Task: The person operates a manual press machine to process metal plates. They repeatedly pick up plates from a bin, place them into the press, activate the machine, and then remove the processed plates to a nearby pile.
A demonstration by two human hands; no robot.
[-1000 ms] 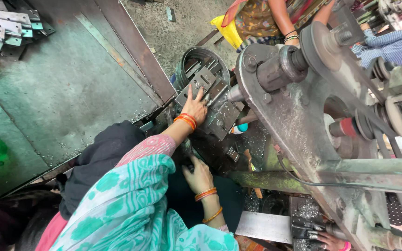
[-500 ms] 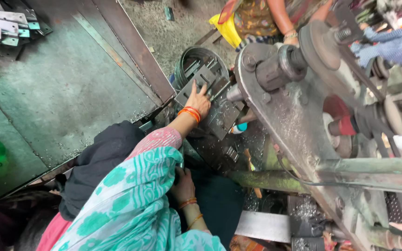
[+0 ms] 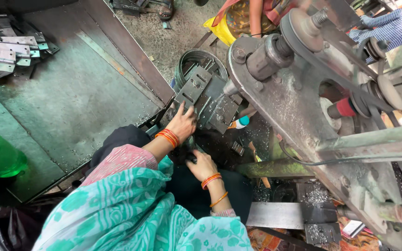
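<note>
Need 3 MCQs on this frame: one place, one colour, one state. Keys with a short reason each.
1. Where does the left hand rest?
A. on the green bottle
B. on the perforated metal plate
C. on the drive belt

2. What colour are the bangles on the left wrist?
A. blue
B. white
C. orange-red

3. How is the right hand?
A. curled around a small dark part, low by the machine
B. flat and open on the green table
C. raised overhead

B: fingers lie against the plate.
C: orange-red bands circle the wrist.
A: fingers curl by the lap.
</note>
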